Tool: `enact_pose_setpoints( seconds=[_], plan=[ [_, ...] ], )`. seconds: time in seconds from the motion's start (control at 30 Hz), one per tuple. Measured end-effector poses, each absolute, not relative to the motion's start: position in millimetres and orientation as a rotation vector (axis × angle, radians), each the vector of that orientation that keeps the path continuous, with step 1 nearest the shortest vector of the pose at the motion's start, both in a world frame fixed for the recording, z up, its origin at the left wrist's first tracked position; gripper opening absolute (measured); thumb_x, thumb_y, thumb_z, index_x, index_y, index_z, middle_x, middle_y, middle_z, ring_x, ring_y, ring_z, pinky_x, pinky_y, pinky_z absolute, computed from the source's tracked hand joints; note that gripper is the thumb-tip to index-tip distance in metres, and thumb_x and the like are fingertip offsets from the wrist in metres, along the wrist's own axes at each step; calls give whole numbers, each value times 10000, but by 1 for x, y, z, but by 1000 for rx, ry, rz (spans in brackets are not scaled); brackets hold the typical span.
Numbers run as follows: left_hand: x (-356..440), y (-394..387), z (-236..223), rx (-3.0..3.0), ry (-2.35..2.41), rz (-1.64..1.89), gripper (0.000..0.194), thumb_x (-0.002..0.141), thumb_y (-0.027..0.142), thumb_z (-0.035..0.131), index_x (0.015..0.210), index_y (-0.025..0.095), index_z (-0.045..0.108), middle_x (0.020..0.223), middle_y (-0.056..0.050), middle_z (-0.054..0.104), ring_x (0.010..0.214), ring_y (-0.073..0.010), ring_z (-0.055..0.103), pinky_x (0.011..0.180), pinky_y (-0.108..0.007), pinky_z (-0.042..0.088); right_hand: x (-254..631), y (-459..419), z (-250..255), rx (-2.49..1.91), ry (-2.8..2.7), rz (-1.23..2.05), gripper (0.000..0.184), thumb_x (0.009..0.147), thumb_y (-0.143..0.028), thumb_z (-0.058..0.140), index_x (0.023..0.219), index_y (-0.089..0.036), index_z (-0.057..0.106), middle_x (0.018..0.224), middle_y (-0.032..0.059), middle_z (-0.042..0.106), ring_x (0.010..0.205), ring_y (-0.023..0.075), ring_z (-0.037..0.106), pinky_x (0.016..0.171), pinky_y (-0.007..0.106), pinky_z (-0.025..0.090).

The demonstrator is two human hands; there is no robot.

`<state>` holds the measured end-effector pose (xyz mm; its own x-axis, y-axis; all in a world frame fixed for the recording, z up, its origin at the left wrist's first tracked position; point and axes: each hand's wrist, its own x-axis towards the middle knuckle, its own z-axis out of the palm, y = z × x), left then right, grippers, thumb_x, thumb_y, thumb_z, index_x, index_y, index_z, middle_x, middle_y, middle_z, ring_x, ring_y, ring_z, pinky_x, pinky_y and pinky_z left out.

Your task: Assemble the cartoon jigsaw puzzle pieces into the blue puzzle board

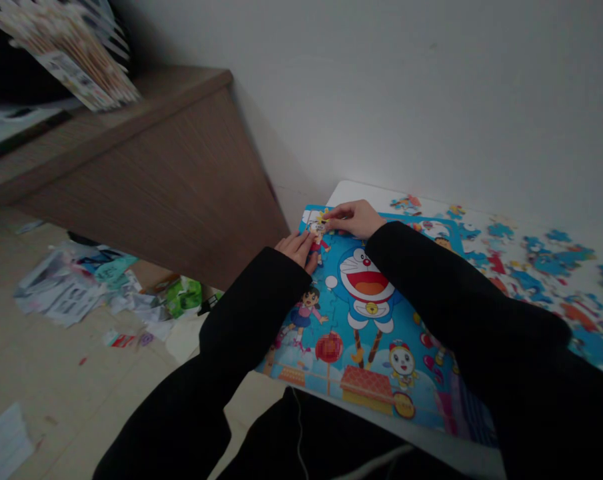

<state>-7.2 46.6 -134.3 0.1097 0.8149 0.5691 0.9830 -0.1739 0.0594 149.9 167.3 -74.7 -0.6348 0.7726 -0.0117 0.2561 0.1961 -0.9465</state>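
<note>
A cartoon jigsaw puzzle [338,303] with a big blue-and-white cat figure lies on the white table in front of me. My left hand [296,250] rests flat on its upper left edge, fingers stretched forward. Close by, at the puzzle's top left corner, my right hand [358,219] has thumb and fingertips pinched at a small puzzle piece [326,213] with yellow on it; the fingers partly cover it. My right sleeve hides some of the puzzle's right side.
Loose puzzle pieces [564,257] are scattered over the white table [351,192] to the right. A wall [406,100] stands behind. At left is a wooden desk [181,173] with a bundle of cotton swabs [88,60]. Papers and wrappers [81,287] litter the floor.
</note>
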Motion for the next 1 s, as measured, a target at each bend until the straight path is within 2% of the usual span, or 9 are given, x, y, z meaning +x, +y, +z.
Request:
enact_pose_setpoints(
  seconds=[0.2, 0.37, 0.5, 0.63, 0.77, 0.9, 1.0],
  plan=[
    [-1, 35, -113, -2124, -1788, -694, 430, 875, 321, 396, 1168, 71, 587, 1157, -141, 617, 1114, -276, 549, 940, -399, 476, 147, 181, -81, -1059, -2000, 1341, 154, 697, -163, 702, 848, -140, 723, 684, 48, 693, 477, 80, 538, 470, 210, 473],
    [5, 29, -96, -2152, -1907, -564, 429, 877, 311, 399, 1210, 88, 554, 1207, -147, 586, 1166, -307, 505, 954, -473, 442, 140, 179, -79, -1155, -1986, 1256, 144, 711, -184, 693, 845, -136, 720, 751, 69, 709, 589, 121, 614, 565, 239, 509],
    [8, 27, -90, -2183, -1958, -491, 444, 876, 297, 396, 1238, 77, 528, 1256, -143, 552, 1209, -320, 461, 967, -502, 415, 140, 174, -70, -1179, -2143, 994, 107, 690, -175, 707, 790, -141, 725, 738, 62, 710, 682, 151, 644, 681, 266, 509],
    [10, 26, -85, -2186, -2039, -417, 458, 884, 294, 373, 1278, 89, 487, 1332, -118, 489, 1269, -310, 395, 1005, -516, 370, 142, 171, -66, -1166, -2234, 888, 120, 699, -180, 703, 806, -130, 726, 764, 72, 714, 698, 158, 648, 702, 268, 502],
    [12, 25, -82, -2197, -2071, -351, 467, 887, 299, 361, 1293, 95, 471, 1343, -115, 478, 1247, -300, 422, 1013, -512, 360, 142, 170, -67, -1142, -2292, 796, 108, 725, -192, 683, 809, -142, 728, 791, 69, 716, 735, 164, 654, 723, 269, 502],
    [10, 26, -84, -2200, -2068, -387, 470, 887, 314, 356, 1293, 108, 472, 1333, -113, 489, 1247, -298, 421, 996, -496, 383, 143, 173, -71, -1109, -2268, 888, 118, 710, -183, 693, 815, -145, 729, 785, 60, 716, 721, 156, 651, 713, 262, 506],
    [8, 27, -89, -2195, -2037, -468, 466, 877, 315, 370, 1280, 110, 485, 1318, -108, 505, 1236, -290, 434, 1005, -465, 388, 145, 179, -75, -1058, -2182, 1108, 147, 723, -181, 675, 856, -143, 725, 757, 51, 712, 604, 123, 620, 610, 238, 502]
  ],
)
